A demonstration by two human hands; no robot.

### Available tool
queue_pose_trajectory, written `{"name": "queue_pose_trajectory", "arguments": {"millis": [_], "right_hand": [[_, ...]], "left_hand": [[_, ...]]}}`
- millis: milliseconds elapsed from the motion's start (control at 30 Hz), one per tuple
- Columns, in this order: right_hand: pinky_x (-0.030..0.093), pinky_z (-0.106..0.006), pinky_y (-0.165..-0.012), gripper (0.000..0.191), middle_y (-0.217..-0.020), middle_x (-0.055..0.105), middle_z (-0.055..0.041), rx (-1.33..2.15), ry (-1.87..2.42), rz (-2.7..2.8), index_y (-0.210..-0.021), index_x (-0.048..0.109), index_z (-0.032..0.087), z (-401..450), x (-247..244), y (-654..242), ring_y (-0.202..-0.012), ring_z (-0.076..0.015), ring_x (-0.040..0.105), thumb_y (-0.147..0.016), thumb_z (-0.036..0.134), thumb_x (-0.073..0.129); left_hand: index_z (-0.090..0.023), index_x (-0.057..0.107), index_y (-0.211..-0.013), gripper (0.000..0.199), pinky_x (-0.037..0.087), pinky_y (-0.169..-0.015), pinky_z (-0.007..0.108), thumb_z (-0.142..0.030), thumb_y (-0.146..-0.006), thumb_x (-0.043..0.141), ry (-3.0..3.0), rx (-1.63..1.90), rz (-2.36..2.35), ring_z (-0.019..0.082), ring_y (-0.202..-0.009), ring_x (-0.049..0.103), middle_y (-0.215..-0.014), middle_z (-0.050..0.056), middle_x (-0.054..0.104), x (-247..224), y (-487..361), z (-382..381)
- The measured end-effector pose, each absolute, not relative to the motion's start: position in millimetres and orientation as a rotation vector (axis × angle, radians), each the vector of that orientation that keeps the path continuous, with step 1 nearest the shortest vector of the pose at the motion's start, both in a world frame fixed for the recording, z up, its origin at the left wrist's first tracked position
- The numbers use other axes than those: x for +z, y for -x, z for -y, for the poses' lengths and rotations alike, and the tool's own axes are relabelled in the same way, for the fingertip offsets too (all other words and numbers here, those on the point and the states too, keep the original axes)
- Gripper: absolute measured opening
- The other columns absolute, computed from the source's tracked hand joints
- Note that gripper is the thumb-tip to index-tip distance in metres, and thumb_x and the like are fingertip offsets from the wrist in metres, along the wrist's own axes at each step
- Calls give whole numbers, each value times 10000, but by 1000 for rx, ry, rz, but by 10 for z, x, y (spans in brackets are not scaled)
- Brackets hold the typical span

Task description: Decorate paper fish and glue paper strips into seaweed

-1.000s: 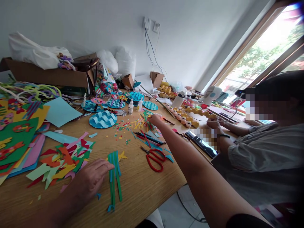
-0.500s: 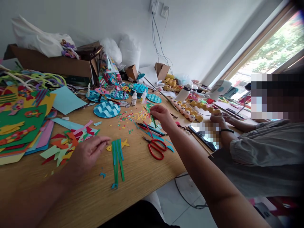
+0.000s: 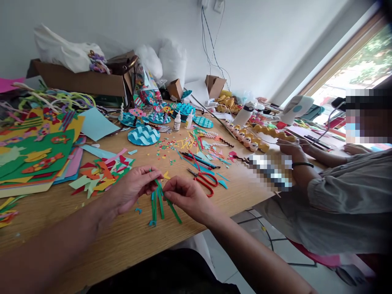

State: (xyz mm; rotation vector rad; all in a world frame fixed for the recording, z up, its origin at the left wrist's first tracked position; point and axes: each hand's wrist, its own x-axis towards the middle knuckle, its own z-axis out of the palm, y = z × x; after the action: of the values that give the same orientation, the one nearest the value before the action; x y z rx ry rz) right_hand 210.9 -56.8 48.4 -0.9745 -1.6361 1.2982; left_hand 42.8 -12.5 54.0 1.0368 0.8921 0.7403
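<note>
A thin green paper strip [image 3: 174, 210] is pinched between my two hands in the head view, slanting down to the right. My left hand [image 3: 134, 188] grips its upper end with thumb and fingertips. Closed on it lower down is my right hand [image 3: 190, 199]. Below them on the table lie several green and blue paper strips [image 3: 153, 212], partly covered by my fingers. A yellow paper piece [image 3: 166, 175] peeks out behind my hands. Red-handled scissors [image 3: 206, 179] rest just beyond my right hand.
Coloured paper scraps [image 3: 101, 173] and a stack of coloured sheets [image 3: 65, 163] lie at left. Blue wavy discs [image 3: 143, 136], glue bottles [image 3: 177, 121] and pens [image 3: 200, 160] stand or lie farther back. At right, a co-worker's hands [image 3: 290, 151] hold a yellow bumpy strip.
My right hand has come back from the scrap pile toward me with a green strip. My left hand has moved right and now pinches that strip too. The view has shifted slightly.
</note>
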Motion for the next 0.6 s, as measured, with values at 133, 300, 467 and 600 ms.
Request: {"name": "queue_pose_trajectory", "arguments": {"millis": [133,300,467,600], "right_hand": [[443,-202,-554,76,-729,579,-3,1182,969,1682,-864,506,167,554,421,-2193,-606,-78,549,-824,216,465],[445,-237,-650,230,-940,586,-74,175,981,2203,-1056,513,180,524,302,-2258,-785,-121,555,-839,153,441],[415,-226,-632,208,-827,608,-41,-238,825,2336,-928,582,173,513,348,-2239,-719,-117,527,-869,125,388],[403,-227,-626,234,-802,611,-51,-285,826,2334,-849,602,146,503,381,-2256,-714,-120,522,-880,131,371]], "left_hand": [[-140,601,-658,203,305,-437,154,-315,-642,704,-1057,732,-955,45,-488,423,-583,-33,528,559,-417,66],[-138,597,-668,236,303,-447,162,-354,-639,689,-1114,726,-971,51,-500,421,-584,-32,522,550,-509,41],[-145,563,-616,271,293,-436,178,-392,-638,671,-1227,698,-987,63,-465,404,-505,-46,472,491,-609,-4],[-147,620,-762,306,343,-474,186,-431,-654,649,-1203,690,-969,77,-509,455,-578,-22,529,488,-559,-69]]}}
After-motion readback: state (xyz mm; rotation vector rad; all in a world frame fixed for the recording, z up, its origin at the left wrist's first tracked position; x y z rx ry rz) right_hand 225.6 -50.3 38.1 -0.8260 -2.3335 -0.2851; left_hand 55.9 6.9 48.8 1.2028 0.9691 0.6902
